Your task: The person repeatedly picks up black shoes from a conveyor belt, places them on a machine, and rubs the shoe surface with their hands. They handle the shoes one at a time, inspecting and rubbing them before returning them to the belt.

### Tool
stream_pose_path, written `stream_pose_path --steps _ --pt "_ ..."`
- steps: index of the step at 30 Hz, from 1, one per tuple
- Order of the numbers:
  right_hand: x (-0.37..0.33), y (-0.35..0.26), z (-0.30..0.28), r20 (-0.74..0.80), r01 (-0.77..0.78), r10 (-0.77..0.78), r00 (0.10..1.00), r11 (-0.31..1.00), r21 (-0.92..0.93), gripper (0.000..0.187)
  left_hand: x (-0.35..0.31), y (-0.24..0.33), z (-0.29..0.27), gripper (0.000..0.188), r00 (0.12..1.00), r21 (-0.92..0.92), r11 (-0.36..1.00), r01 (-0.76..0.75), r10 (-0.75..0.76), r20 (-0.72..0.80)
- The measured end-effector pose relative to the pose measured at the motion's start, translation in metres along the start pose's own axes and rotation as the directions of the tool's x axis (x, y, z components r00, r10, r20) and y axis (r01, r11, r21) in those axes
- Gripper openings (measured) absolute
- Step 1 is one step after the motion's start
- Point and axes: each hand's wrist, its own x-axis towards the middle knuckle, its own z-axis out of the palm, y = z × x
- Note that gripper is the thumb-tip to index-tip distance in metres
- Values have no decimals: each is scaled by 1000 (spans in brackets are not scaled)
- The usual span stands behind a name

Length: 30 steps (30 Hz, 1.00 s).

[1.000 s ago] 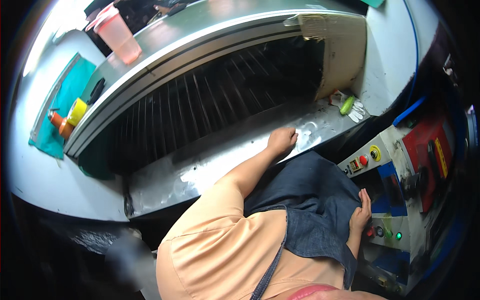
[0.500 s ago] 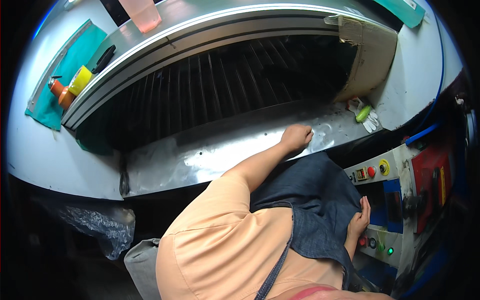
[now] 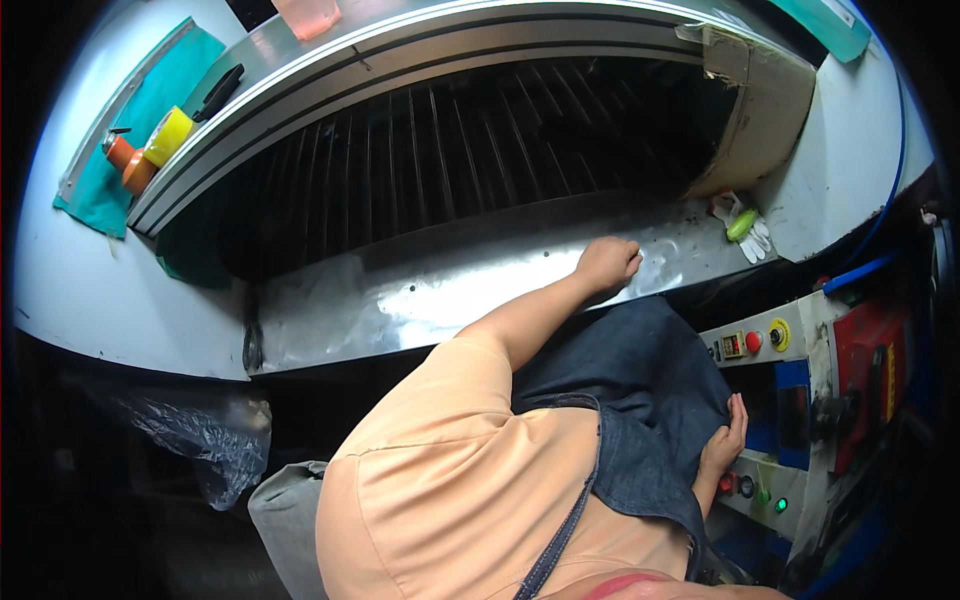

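Observation:
My left hand (image 3: 608, 265) rests as a closed fist on the shiny metal ledge (image 3: 340, 315), and nothing shows sticking out of it. The ledge runs along the front of a wide dark opening with thin upright lines (image 3: 430, 150). Lower right, my right hand (image 3: 724, 442) has its fingers stretched out beside my dark denim apron (image 3: 630, 370), next to the control panel (image 3: 765, 350). Its palm is partly hidden. At the ledge's right end lie white gloves (image 3: 757, 240) with a green oblong thing (image 3: 741, 225) on top.
Yellow tape (image 3: 168, 136), an orange bottle (image 3: 128, 165) and a black object (image 3: 217, 93) sit at the upper left. A pink-tinted container (image 3: 308, 16) stands on the top shelf. Worn cardboard (image 3: 765, 110) covers the right corner. Clear plastic (image 3: 215, 440) hangs lower left.
The view has shifted a little, so the ledge and shelf appear slightly higher and further right. Both hands keep their poses and places.

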Motion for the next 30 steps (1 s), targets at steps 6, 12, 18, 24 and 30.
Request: stream_pose_path --steps 6,12,18,24,30 --pt "-1 -8 -8 10 -17 18 1000 998 -59 61 -1 -2 -1 25 1000 10 1000 14 -14 -8" --pt "-9 -19 -18 1 -57 57 998 997 -54 68 3 -3 7 25 1000 38 999 -27 27 8" --pt "-4 -28 -19 -37 -73 72 997 997 -30 65 -2 8 0 25 994 90 990 106 -105 -11" --pt "-10 -28 -22 -84 -80 81 993 997 17 64 0 13 -3 25 1000 177 984 25 -28 15" --pt "-18 -21 -26 -116 -104 105 988 995 7 60 3 11 8 25 999 205 978 -28 24 22"
